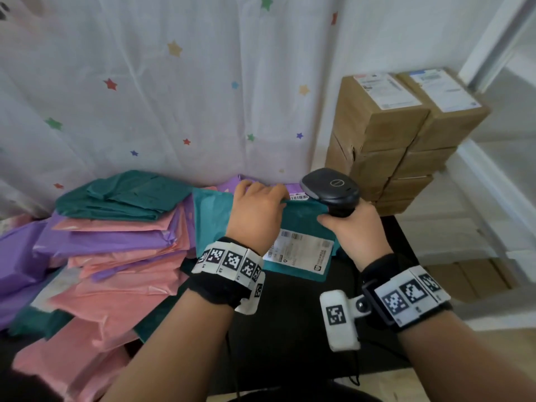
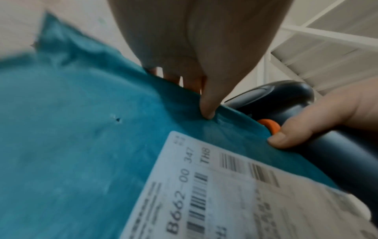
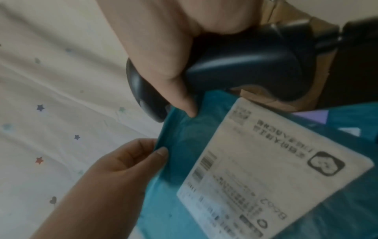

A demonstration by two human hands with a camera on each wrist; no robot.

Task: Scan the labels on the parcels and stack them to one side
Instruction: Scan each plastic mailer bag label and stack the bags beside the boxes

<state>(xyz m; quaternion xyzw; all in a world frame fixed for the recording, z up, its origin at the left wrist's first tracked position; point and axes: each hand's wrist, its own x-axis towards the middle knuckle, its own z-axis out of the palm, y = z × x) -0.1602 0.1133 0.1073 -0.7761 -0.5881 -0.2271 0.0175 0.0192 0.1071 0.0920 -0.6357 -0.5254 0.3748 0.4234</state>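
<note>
A teal mailer parcel [image 1: 217, 216] with a white shipping label [image 1: 301, 252] is held up over the black table [image 1: 290, 320]. My left hand [image 1: 261, 198] pinches its far edge, thumb on the near face [image 2: 206, 110] and fingers behind. My right hand [image 1: 345, 224] grips a dark handheld scanner [image 1: 330, 190], whose head sits just beyond the same edge. The right thumb [image 3: 185, 98] also presses the parcel's corner against the handle. The orange trigger [image 2: 269, 125] shows beside that thumb. The label [image 3: 276, 169] faces me.
A loose pile of pink, purple and teal mailers [image 1: 116, 248] covers the table's left side. Stacked cardboard boxes [image 1: 406, 132] with labels on top stand at the back right. A star-print curtain [image 1: 174, 82] hangs behind. The scanner's cable hangs off the front edge.
</note>
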